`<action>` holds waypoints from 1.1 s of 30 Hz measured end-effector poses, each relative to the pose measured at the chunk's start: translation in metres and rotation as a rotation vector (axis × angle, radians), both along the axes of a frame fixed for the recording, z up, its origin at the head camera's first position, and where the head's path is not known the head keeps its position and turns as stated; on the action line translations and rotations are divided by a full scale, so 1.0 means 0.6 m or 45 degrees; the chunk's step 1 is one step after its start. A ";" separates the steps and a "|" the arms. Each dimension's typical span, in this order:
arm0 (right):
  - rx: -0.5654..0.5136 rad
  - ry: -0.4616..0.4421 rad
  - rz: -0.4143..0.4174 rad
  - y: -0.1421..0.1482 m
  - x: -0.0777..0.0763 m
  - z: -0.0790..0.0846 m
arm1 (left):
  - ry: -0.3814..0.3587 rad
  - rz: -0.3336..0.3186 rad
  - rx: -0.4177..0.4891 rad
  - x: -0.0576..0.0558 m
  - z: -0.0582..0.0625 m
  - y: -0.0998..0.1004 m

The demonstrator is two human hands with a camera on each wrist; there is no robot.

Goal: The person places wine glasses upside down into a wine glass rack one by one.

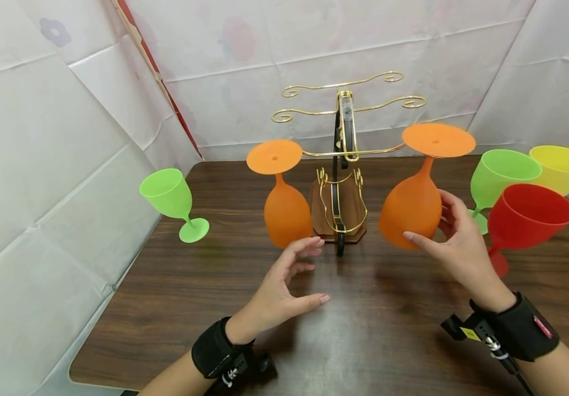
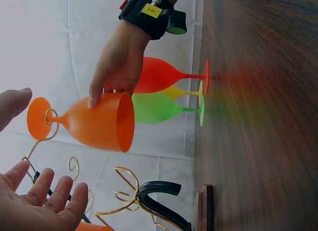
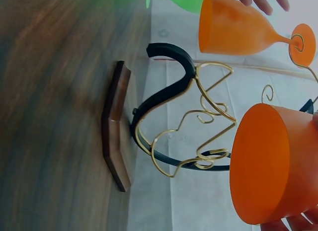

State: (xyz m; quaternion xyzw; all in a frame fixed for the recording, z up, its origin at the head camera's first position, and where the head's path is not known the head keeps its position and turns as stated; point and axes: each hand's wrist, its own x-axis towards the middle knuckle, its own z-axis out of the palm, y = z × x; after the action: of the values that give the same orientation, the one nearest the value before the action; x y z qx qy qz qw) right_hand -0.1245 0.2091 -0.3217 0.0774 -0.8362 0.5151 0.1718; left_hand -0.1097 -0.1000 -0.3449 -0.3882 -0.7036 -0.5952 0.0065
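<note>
An orange goblet (image 1: 410,212) hangs upside down by its foot at the right end of the rack's lowest gold wire arm. My right hand (image 1: 465,250) holds its bowl, thumb in front and fingers around the far side. A second orange goblet (image 1: 286,214) hangs upside down from the left end of that arm. Just below and in front of it is my left hand (image 1: 282,289), holding nothing, its fingers apart and thumb out. In the left wrist view, the right hand (image 2: 119,67) grips the right goblet (image 2: 94,122), whose stem sits in the wire's curl (image 2: 51,113).
The gold and black rack (image 1: 348,124) stands on a wooden base (image 1: 351,206), with two bare wire arms above. A green goblet (image 1: 170,195) stands upright at left. Red (image 1: 524,220), green (image 1: 499,170) and yellow goblets (image 1: 567,165) stand at right on the wooden table (image 1: 205,308).
</note>
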 end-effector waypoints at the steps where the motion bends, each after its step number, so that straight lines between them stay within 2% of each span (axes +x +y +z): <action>1: 0.001 -0.014 0.000 -0.001 0.000 -0.001 | -0.002 -0.001 -0.001 0.000 0.000 0.000; 10: -0.037 -0.058 0.036 -0.006 -0.001 -0.012 | -0.002 -0.004 -0.005 0.001 0.000 -0.002; 18: -0.047 -0.074 0.064 -0.002 0.003 -0.008 | -0.001 0.020 0.010 -0.003 -0.001 -0.006; 24: -0.053 -0.039 0.065 0.018 0.015 -0.007 | 0.003 0.101 0.019 -0.006 0.001 -0.025; 28: -0.110 -0.014 0.100 0.034 0.027 -0.009 | -0.010 0.172 0.007 -0.008 -0.001 -0.047; 33: -0.066 -0.037 0.084 0.044 0.041 -0.010 | -0.024 0.270 0.002 -0.009 -0.005 -0.078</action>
State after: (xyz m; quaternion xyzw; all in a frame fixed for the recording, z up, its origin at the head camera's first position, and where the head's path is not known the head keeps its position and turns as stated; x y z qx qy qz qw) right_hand -0.0997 0.2357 -0.3276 0.0930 -0.8219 0.5431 0.1447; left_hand -0.1154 -0.1470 -0.3477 -0.3058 -0.7404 -0.5953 0.0630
